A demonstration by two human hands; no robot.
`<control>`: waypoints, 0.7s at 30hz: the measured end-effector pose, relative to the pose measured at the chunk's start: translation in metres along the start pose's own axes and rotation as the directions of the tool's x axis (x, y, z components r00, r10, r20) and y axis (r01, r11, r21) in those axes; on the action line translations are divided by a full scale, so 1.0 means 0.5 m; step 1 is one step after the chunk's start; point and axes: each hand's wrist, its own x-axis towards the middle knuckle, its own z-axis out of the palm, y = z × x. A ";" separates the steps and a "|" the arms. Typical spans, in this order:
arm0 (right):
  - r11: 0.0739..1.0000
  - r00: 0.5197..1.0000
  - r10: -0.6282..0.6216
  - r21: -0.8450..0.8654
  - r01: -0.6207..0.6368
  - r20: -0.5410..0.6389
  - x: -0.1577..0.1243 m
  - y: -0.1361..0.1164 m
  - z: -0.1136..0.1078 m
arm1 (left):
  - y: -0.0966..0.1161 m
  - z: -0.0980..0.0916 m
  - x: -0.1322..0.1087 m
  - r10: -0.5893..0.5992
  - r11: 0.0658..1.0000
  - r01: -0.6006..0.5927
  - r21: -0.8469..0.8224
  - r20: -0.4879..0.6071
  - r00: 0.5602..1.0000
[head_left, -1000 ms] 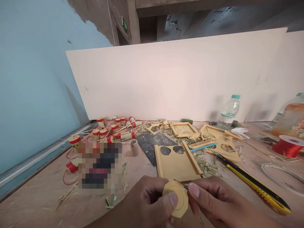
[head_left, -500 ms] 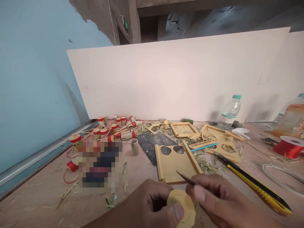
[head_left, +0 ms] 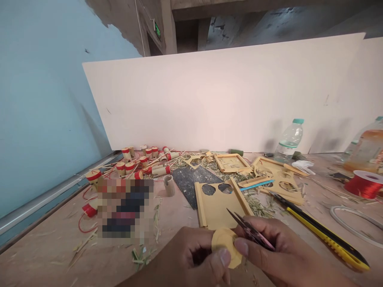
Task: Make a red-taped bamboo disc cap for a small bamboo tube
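Left hand [head_left: 199, 255] pinching a yellow card disc [head_left: 223, 241] low over the counter [head_left: 104, 261], I touch its edge with my right hand [head_left: 272, 251], which grips a slim two-pointed tool [head_left: 253, 231]. Just beyond lies a holed card sheet [head_left: 214, 207]; a yellow-and-black cutter [head_left: 326, 236] rests to my right.

I saw a pale yellow disc [head_left: 224, 239] and dark scissors [head_left: 253, 232] near, a yellow-and-black knife [head_left: 324, 234] and red thread [head_left: 360, 188] at right, red-banded tan tubes [head_left: 120, 170] far left
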 end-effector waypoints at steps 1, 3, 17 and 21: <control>1.000 1.000 -0.010 -0.003 0.010 -0.002 -0.001 0.001 0.000 | 0.002 0.001 -0.001 -0.017 1.000 0.017 0.012 -0.016 1.000; 1.000 1.000 -0.014 0.019 0.014 -0.012 -0.004 0.006 0.001 | 0.007 0.001 -0.004 -0.036 0.999 0.039 0.036 -0.086 0.996; 1.000 1.000 -0.002 0.011 0.002 -0.004 -0.012 0.016 0.006 | 0.017 0.003 -0.002 0.004 0.999 0.005 0.048 -0.184 0.983; 1.000 1.000 0.000 -0.003 0.000 0.002 -0.011 0.017 0.005 | 0.017 0.004 -0.001 0.006 0.999 0.002 0.049 -0.180 0.984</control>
